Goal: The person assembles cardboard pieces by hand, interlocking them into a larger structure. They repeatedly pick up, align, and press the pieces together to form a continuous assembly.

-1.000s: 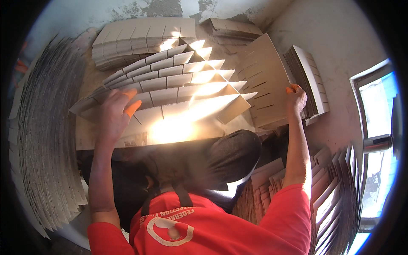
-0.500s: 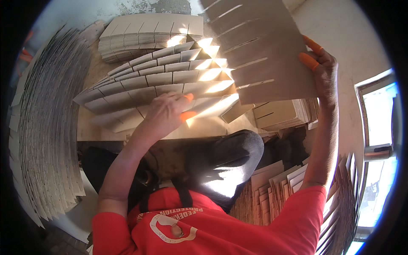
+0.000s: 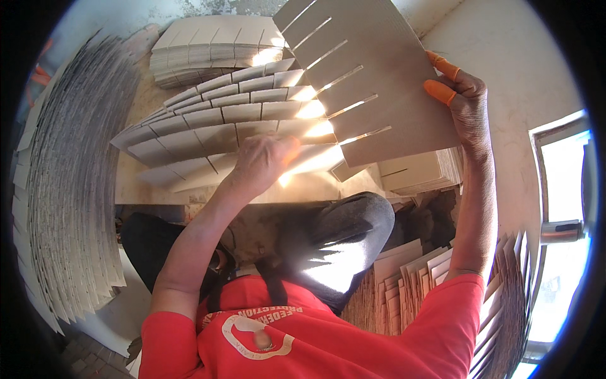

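Observation:
My right hand [image 3: 466,104], orange finger cots on its fingertips, grips the right edge of a wide slotted cardboard sheet [image 3: 385,76]. The sheet is raised and tilted, its row of slits along the left edge against the ends of several upright slotted cardboard strips [image 3: 214,136]. Those strips stand in fanned rows on the work surface. My left hand [image 3: 262,161] is closed at the nearest rows, fingers curled over a cardboard strip near the sheet's lower left corner. Its fingertips are smeared by motion and sunlit. The slits' exact fit with the strips is hard to make out.
A pile of slotted cardboard [image 3: 214,41] lies behind the strips. Another stack [image 3: 423,170] sits right, beneath the sheet. A tall bank of cardboard [image 3: 79,183] rises at left, with more cardboard pieces [image 3: 410,278] low on the right. The work surface's edge [image 3: 151,201] runs before my legs.
My right hand has brought the cardboard sheet left and slightly lower against the strip ends. My left hand has shifted a little right along the nearest rows.

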`<state>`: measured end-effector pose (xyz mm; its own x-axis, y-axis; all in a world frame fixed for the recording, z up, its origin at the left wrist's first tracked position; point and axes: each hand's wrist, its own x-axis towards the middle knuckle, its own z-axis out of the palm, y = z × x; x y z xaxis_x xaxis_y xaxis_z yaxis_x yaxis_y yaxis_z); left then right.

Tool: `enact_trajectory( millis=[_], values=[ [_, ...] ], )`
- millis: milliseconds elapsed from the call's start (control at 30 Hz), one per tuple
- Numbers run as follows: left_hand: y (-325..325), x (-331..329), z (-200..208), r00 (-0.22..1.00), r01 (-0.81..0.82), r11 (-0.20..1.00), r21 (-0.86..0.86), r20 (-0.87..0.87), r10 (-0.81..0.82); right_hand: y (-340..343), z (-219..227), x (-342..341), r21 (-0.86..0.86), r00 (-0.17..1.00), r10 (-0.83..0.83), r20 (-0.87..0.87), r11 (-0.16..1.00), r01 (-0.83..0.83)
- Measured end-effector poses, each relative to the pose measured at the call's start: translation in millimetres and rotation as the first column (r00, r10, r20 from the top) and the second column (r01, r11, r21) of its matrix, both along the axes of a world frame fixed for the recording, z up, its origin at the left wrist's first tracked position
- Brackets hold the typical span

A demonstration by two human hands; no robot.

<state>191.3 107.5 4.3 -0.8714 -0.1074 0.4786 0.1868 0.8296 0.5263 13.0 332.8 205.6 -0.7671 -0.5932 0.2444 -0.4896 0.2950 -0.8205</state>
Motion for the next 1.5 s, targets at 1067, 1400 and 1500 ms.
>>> enact_trajectory(
  millis=[1067, 1400, 1500],
  values=[
    [-5.6, -8.8, 16.9, 0.957, -0.146, 0.989, -0.005, -0.253, 0.14, 0.2, -39.5, -9.7, -0.001, 1.0, -0.008, 0.006, 1.0, 0.008],
    [-16.3, -16.7, -4.5, 0.969, -0.234, 0.966, -0.111, 0.055, 0.241, -6.1, -49.6, -9.8, -0.045, 0.991, 0.028, 0.129, 0.999, -0.022],
    [-12.9, -12.8, 2.2, 0.972, -0.228, 0.968, -0.102, 0.033, 0.233, -4.3, -56.9, -9.2, -0.002, 0.996, 0.009, 0.085, 1.0, -0.008]
  ],
)
